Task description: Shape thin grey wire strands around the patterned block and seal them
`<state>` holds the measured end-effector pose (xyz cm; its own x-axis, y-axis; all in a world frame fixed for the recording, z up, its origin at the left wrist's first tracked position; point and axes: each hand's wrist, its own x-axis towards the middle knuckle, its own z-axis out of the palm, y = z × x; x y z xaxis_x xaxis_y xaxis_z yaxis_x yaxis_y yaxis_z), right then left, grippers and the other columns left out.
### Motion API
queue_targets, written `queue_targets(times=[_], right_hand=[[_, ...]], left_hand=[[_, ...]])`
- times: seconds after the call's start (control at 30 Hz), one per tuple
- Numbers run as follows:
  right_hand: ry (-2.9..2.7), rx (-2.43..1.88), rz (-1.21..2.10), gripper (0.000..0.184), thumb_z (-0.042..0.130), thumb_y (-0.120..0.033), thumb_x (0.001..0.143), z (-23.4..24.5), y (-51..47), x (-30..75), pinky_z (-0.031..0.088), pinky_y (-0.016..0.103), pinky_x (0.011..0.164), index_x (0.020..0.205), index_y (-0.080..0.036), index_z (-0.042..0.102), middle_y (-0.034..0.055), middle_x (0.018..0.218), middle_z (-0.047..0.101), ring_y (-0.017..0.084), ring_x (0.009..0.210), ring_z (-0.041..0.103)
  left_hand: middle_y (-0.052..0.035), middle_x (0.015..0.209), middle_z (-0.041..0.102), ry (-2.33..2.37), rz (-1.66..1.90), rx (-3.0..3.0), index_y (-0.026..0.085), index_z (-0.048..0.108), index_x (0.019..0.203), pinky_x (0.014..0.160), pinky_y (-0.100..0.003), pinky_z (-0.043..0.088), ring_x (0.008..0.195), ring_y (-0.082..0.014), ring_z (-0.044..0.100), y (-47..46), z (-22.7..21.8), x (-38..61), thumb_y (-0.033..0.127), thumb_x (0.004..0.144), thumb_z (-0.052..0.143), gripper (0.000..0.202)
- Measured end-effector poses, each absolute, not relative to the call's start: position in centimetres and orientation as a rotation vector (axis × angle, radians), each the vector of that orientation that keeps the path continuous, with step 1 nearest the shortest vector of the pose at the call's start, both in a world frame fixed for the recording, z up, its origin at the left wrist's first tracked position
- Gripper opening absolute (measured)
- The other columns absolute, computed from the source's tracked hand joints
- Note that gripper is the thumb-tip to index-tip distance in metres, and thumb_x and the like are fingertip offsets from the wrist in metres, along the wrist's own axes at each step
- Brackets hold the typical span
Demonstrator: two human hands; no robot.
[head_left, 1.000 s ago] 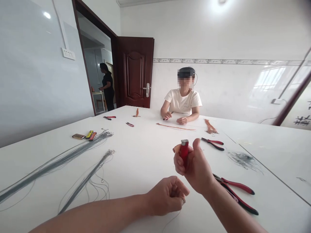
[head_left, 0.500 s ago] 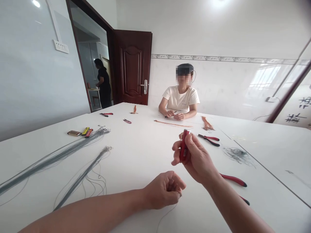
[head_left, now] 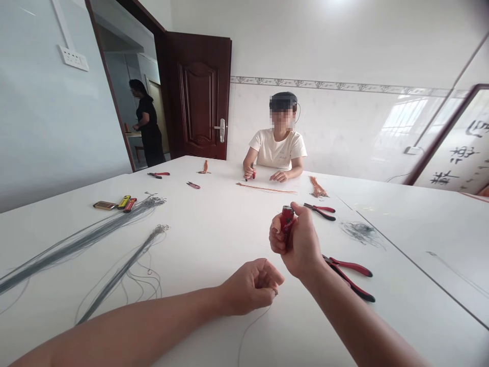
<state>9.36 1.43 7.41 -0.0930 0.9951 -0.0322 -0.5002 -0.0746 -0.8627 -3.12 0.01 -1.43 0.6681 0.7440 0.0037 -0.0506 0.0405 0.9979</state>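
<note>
My right hand (head_left: 300, 242) is wrapped around a red lighter (head_left: 287, 220), thumb at its metal top; no flame shows. Lower and to the left, my left hand (head_left: 252, 286) pinches a thin grey cord (head_left: 246, 331) between thumb and forefinger, and the cord trails down onto the white table (head_left: 206, 224). A small knotted end sticks out at the fingertips. Beside my right wrist lie red-and-black pliers (head_left: 353, 278). Left of my left hand rests a bundle of grey cords (head_left: 126, 275), with a larger grey bundle (head_left: 87, 239) beyond it.
At the far side sits a co-worker (head_left: 278, 148) holding a small tool near orange cords (head_left: 267, 188). More pliers (head_left: 323, 210), a tangle of grey thread (head_left: 359, 232) and an orange bundle (head_left: 317, 187) lie to the right. Two lighters (head_left: 127, 204) and snips (head_left: 193, 185) lie left.
My right-hand fingers have closed around the lighter, thumb now on its top. My left hand keeps its pinch. The co-worker has raised a tool upright. The view has shifted slightly.
</note>
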Motion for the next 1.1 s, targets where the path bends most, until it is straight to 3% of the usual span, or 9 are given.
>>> queue_targets(times=[0.37,0.67,0.83,0.97,1.1], right_hand=[[-0.826,-0.792,1.517,0.044,0.036,-0.043,0.077,7.4,1.4,9.3,0.015,0.02,0.035,0.043,-0.016,0.047,-0.0031,0.041,0.033,0.006,0.034,0.027],[-0.892,-0.799,1.501,0.061,0.034,-0.069,0.076,7.3,1.7,9.4,0.024,0.019,0.038,0.062,-0.014,0.055,-0.0033,0.05,0.038,0.006,0.041,0.033],[-1.029,-0.835,1.405,0.036,0.039,-0.053,0.084,7.0,1.6,9.7,0.04,0.023,0.051,0.092,-0.021,0.054,-0.0014,0.067,0.054,0.011,0.056,0.049],[-1.206,-1.006,1.405,0.024,0.06,-0.039,0.078,5.2,2.9,9.8,0.041,0.025,0.051,0.086,-0.018,0.054,0.0037,0.071,0.063,0.015,0.06,0.055],[-1.293,-1.049,1.527,0.022,0.061,-0.036,0.078,4.0,4.5,8.2,0.035,0.022,0.048,0.082,-0.015,0.056,0.0047,0.065,0.063,0.011,0.053,0.049]], left_hand=[[0.005,0.07,0.046,0.611,0.675,1.408,0.017,0.049,0.082,0.048,-0.019,0.032,0.052,-0.0026,0.04,0.0,-1.5,-3.1,0.007,0.063,0.051,0.021],[0.0047,0.068,0.046,0.603,0.673,1.417,0.017,0.049,0.082,0.047,-0.018,0.031,0.051,-0.0027,0.039,0.0,-1.5,-3.1,0.005,0.063,0.048,0.022],[0.0046,0.068,0.047,0.618,0.663,1.438,0.017,0.052,0.082,0.048,-0.017,0.032,0.054,-0.0027,0.041,-0.1,-1.7,-2.9,0.003,0.058,0.05,0.028],[0.0026,0.071,0.051,0.64,0.61,1.448,0.015,0.057,0.082,0.049,-0.016,0.035,0.057,-0.0036,0.044,-0.8,-1.9,-2.7,0.002,0.052,0.051,0.033],[0.0023,0.072,0.055,0.666,0.538,1.576,0.017,0.062,0.084,0.052,-0.017,0.038,0.058,-0.0043,0.045,-1.4,-2.0,-2.6,0.006,0.05,0.052,0.037]])
